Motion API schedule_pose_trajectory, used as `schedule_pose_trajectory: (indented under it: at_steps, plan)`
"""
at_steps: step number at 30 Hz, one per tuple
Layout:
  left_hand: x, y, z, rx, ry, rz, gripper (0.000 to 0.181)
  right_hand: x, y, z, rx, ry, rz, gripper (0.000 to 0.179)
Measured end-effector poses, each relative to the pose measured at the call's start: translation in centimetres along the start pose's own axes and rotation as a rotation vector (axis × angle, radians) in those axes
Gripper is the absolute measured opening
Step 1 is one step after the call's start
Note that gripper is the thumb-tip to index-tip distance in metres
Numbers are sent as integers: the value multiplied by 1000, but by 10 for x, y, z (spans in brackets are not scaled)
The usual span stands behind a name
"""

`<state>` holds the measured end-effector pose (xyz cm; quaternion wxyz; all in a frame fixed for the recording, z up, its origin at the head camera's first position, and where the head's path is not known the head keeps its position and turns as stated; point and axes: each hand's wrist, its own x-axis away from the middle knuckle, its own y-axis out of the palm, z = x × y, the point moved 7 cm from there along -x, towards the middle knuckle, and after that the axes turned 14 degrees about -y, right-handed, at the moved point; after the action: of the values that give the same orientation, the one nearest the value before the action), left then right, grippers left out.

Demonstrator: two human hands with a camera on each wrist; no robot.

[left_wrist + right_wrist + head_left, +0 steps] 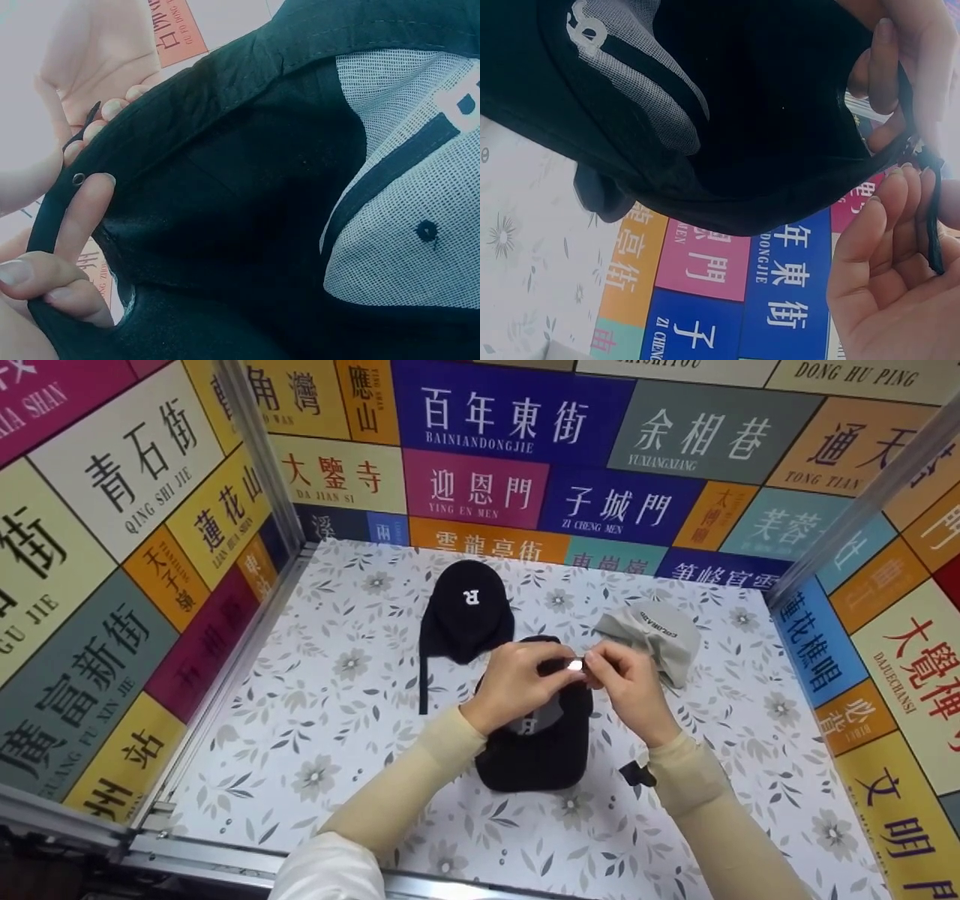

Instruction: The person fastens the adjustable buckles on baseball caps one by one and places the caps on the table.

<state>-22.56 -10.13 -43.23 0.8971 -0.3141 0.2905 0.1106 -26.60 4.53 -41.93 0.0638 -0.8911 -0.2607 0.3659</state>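
- A bench (315,660) covered in white, leaf-and-flower print stands before walls (517,405) of coloured rectangles bearing Chinese characters.
- On the bench are three soft fabric caps, two black and one grey.
- The held black cap (536,769) is near the middle, with a smooth curved brim and rounded grey front panel; the wrist views show pale mesh and dark cloth inside.
- Its brim points towards the person, and its long axis runs from there away to the rear opening.
- Two hands meet at that opening. The left hand (517,682) has its fingers bent and pinches the narrow strap (46,225), which has one small metal eyelet (79,180).
- The right hand (630,682), fingers curled, pinches the strap near a shiny fastening (575,665).
- Behind, to the left, lies the second black cap (469,607), marked with one white R; to the right, a crumpled grey cap (664,637) with dark lettering.
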Motion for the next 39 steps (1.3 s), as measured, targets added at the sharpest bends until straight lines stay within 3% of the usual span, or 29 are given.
schedule_pose_trajectory:
  at_steps: [8, 19, 25, 34, 39]
  plan:
    - [0, 0, 0, 32, 15, -1, 25, 1, -3, 2, -25, 13, 9, 19]
    - [0, 0, -1, 53, -10, 3, 29, 3, -3, 4, -1, 19, 22, 19]
    - [-2, -2, -4, 75, -78, 27, 29, 3, -1, 3, 0, 4, 22, 19]
    - [-2, -1, -13, 224, -247, -35, 18, 4, 6, 5, -29, 11, -17, 21]
    - [-2, -3, -13, 239, -259, -46, 26, 6, 9, 7, -44, 25, -37, 21]
